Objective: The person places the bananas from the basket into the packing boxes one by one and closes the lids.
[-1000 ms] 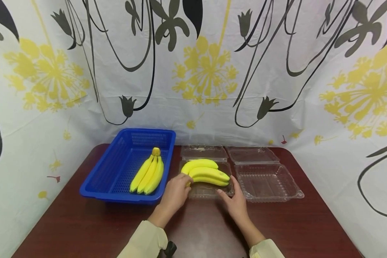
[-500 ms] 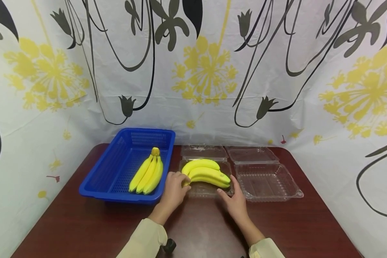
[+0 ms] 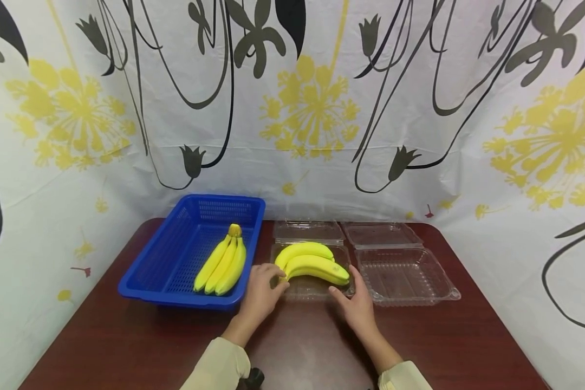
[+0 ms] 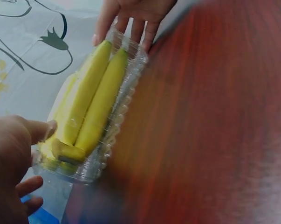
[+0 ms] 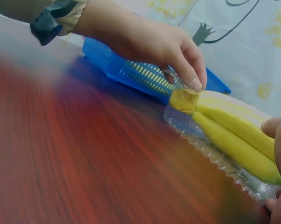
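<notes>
Bananas [image 3: 317, 265] lie in a clear plastic box [image 3: 307, 292] between the hands in the head view; the left hand [image 3: 259, 287] is at their stem end, fingers loosely bent, not clenched; the right hand [image 3: 358, 303] touches the box's right end, thumb and fingers spread; a reddish-brown bench [image 3: 297, 346] carries all this, with a blue basket [image 3: 180, 299] holding another bunch [image 3: 221, 265] on the left and a second box [image 3: 400, 273] on the right; behind hangs a white sheet [image 3: 312, 179] printed with yellow flowers and dark vines. In the left wrist view, the left hand's fingers stand apart beside the stem, not wrapped round it; the right hand's straight fingers meet the box's far end. In the right wrist view, the left fingertips are at the brownish stem, whether touching I cannot tell; the bananas are smooth, bright yellow and gently curved, joined at that stem.
</notes>
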The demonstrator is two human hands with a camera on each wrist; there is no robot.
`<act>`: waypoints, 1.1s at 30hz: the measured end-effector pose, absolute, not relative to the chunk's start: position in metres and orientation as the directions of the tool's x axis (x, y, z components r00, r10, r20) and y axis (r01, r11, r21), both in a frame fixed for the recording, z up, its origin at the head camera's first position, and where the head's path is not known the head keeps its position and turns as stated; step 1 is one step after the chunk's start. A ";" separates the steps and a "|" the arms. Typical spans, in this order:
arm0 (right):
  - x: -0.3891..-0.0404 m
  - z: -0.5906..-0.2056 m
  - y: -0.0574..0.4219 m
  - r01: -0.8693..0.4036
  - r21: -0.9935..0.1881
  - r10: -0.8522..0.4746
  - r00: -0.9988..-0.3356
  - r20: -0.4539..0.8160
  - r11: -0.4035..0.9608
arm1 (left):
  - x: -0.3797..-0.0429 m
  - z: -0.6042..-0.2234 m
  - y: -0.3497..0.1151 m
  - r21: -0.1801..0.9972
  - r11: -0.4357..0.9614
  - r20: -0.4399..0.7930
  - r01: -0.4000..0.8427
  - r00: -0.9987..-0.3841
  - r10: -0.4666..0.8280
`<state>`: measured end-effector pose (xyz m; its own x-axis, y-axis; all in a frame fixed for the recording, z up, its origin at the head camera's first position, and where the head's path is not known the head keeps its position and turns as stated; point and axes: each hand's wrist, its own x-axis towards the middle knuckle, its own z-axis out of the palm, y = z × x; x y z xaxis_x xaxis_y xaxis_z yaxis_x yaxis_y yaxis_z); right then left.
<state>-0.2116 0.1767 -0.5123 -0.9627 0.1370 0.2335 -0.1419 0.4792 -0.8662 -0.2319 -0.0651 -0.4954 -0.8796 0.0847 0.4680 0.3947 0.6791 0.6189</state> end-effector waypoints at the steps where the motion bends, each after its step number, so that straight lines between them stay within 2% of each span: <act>1: -0.212 -0.511 0.177 -0.140 -0.869 0.134 -0.964 0.229 0.475 | -0.231 -0.497 -0.065 0.634 0.663 0.473 0.397 -0.878 0.074; 4: -0.214 -0.508 0.178 -0.128 -0.882 0.130 -0.970 0.207 0.454 | -0.229 -0.500 -0.065 0.703 0.606 0.446 0.371 -0.895 0.029; 9: -0.218 -0.495 0.184 -0.068 -0.929 0.123 -0.985 0.121 0.363 | -0.228 -0.505 -0.068 0.840 0.465 0.309 0.278 -0.951 0.010; 14: -0.229 -0.483 0.190 0.003 -0.968 0.102 -0.994 0.024 0.250 | -0.230 -0.514 -0.075 0.943 0.259 0.196 0.210 -0.978 0.078; 20: -0.248 -0.470 0.193 0.080 -0.981 0.101 -0.993 -0.063 0.178 | -0.233 -0.520 -0.082 0.977 0.105 0.170 0.187 -0.974 0.152; 25: -0.269 -0.465 0.193 0.129 -0.985 0.083 -0.989 -0.121 0.110 | -0.221 -0.497 -0.083 0.982 0.060 0.167 0.180 -0.970 0.178; 33: -0.300 -0.462 0.193 0.181 -0.983 0.066 -0.982 -0.180 0.022 | -0.223 -0.507 -0.086 0.982 0.075 0.158 0.175 -0.969 0.192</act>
